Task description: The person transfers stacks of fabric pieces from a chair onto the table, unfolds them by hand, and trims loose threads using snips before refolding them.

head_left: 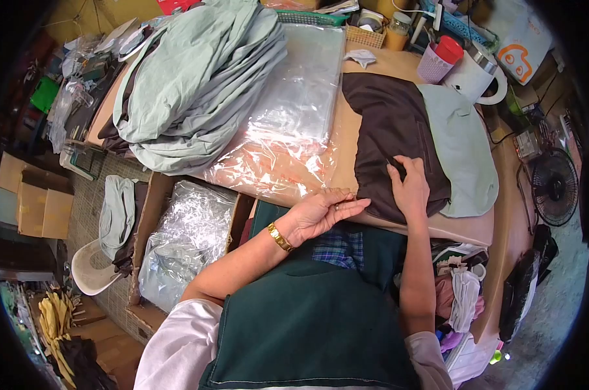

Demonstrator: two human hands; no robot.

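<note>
A dark brown cloth piece [388, 120] lies spread on the table in front of me, its right side bordered by a pale grey-green cloth section [463, 149]. My left hand [323, 211] is palm up at the lower left corner of the brown cloth, fingers stretched out and thumb apart; a gold watch is on that wrist. Over the lower part of the same cloth, my right hand [411, 188] has its fingers bent and drawn together. Something small and dark shows at its fingertips, too unclear to name.
A large heap of grey-green cloth [197, 84] sits at the left beside a stack of clear plastic bags [301, 91]. An open box of plastic [187, 237] stands lower left. A pink cup [435, 64], white jug [470, 78] and black fan [554, 185] are at the right.
</note>
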